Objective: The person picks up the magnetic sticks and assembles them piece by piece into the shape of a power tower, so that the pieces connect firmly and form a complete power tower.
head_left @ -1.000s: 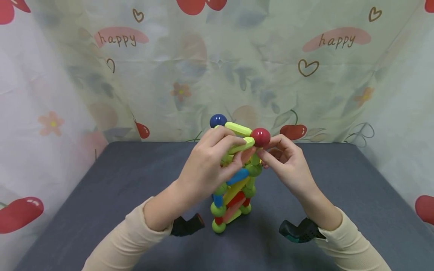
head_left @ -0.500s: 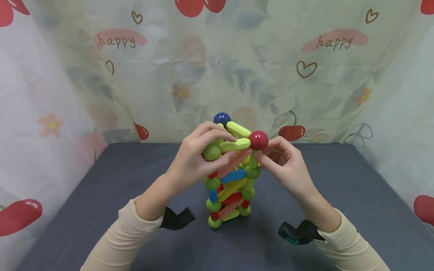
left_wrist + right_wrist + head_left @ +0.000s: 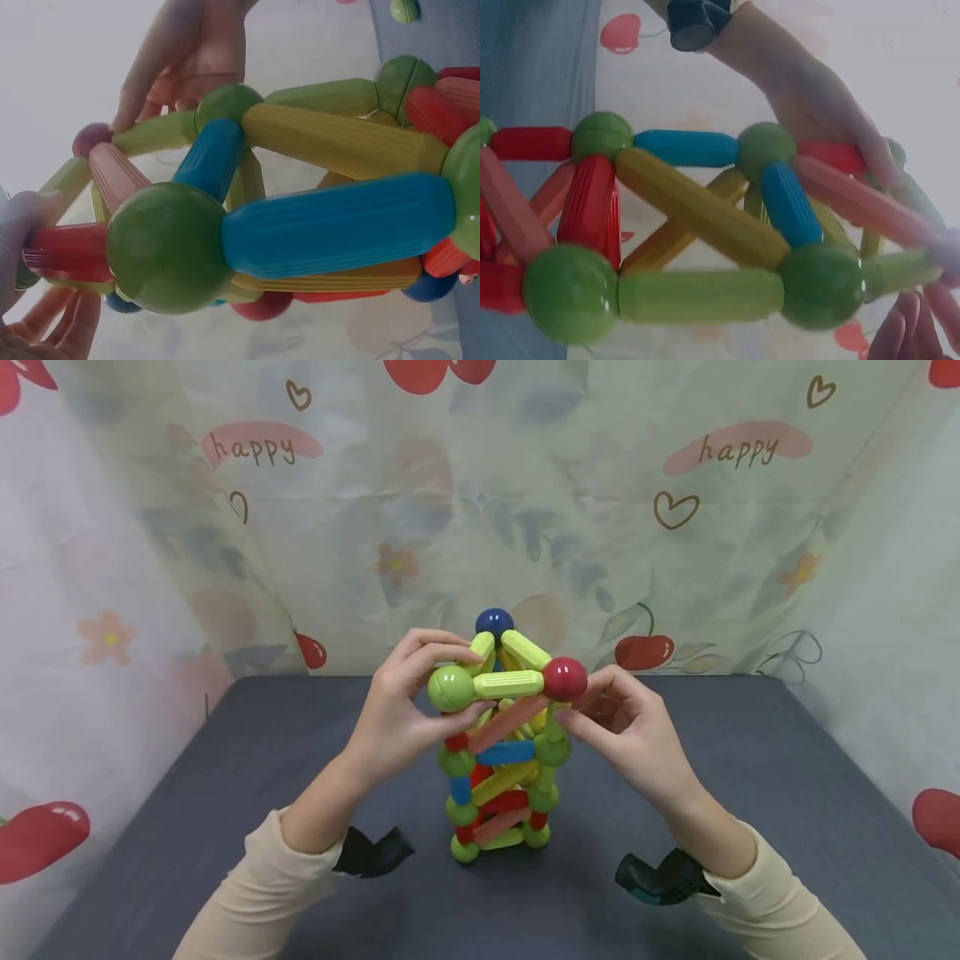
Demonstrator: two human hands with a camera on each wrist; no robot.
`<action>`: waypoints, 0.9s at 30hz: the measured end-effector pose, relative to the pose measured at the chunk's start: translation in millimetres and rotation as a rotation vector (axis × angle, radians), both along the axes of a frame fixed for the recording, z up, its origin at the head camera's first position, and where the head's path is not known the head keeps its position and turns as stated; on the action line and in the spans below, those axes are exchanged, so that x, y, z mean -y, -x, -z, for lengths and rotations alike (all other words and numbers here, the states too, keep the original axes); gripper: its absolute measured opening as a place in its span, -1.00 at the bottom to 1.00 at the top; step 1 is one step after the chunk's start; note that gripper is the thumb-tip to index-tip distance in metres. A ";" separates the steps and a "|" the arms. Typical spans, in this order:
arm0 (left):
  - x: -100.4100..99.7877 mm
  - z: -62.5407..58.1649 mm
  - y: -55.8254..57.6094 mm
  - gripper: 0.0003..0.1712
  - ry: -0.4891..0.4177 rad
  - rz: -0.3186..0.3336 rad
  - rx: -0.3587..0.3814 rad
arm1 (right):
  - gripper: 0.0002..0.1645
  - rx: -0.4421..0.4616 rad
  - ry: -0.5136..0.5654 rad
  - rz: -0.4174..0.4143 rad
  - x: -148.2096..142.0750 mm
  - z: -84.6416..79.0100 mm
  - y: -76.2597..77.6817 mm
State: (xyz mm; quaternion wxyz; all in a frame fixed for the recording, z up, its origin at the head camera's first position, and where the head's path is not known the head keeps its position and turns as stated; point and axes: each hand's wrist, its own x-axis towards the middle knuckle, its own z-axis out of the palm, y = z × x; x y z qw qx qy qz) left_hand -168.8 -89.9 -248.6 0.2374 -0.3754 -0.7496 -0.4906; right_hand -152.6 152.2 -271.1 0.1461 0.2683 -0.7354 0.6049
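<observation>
A tall tower of magnetic rods and balls [image 3: 504, 781] stands upright on the table. My left hand [image 3: 397, 702] holds the green ball [image 3: 451, 688] at its top left corner, thumb below and fingers behind. A yellow-green rod [image 3: 508, 683] joins that ball to a red ball [image 3: 565, 679]. My right hand [image 3: 633, 722] pinches at the red ball, its thumb by the upright green rod just under it. Behind, a blue ball [image 3: 495, 624] tops two slanting rods. In the left wrist view, a short red rod [image 3: 66, 252] sits under the held corner.
The dark grey table [image 3: 225, 777] carries the tower near its middle. A patterned curtain [image 3: 480, 527] hangs behind and on both sides. Black wrist cameras [image 3: 372, 853] are strapped to both forearms. A loose-looking green ball [image 3: 405, 10] shows on the table in the left wrist view.
My left hand has slid left from the front top rod to the green corner ball. The tower's front has swung slightly left. My right hand stays at the red ball.
</observation>
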 end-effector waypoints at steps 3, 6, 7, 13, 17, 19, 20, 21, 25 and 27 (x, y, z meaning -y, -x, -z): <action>2.5 0.7 2.4 -0.56 -0.012 0.029 0.016 | -0.73 0.004 -0.004 -0.038 -4.0 -0.2 2.2; 4.7 1.8 4.7 -0.55 -0.032 0.055 0.047 | -0.75 0.014 -0.004 -0.071 -11.4 1.1 9.6; 5.4 2.2 5.3 -0.55 -0.038 0.057 0.057 | -0.76 0.023 -0.015 -0.076 -14.4 1.9 13.4; 7.3 3.9 7.4 -0.52 -0.076 0.092 0.109 | -0.85 0.153 -0.221 -0.022 -31.0 19.9 51.5; 7.0 5.0 6.4 -0.49 -0.098 0.107 0.137 | -0.71 0.237 -0.397 0.016 -37.2 44.7 83.8; 6.4 5.8 5.5 -0.47 -0.107 0.104 0.150 | -0.69 0.258 -0.460 0.032 -39.3 58.4 99.0; 6.2 6.2 5.0 -0.47 -0.110 0.100 0.154 | -0.69 0.260 -0.487 0.039 -39.9 64.7 105.6; 6.0 6.3 4.4 -0.46 -0.111 0.096 0.155 | -0.70 0.261 -0.512 0.047 -40.2 70.6 111.8; 5.7 6.9 3.4 -0.46 -0.111 0.073 0.155 | -0.77 0.252 -0.598 0.102 -38.4 90.1 132.0; 5.7 7.1 3.3 -0.46 -0.111 0.065 0.155 | -0.79 0.247 -0.647 0.135 -36.8 97.7 139.7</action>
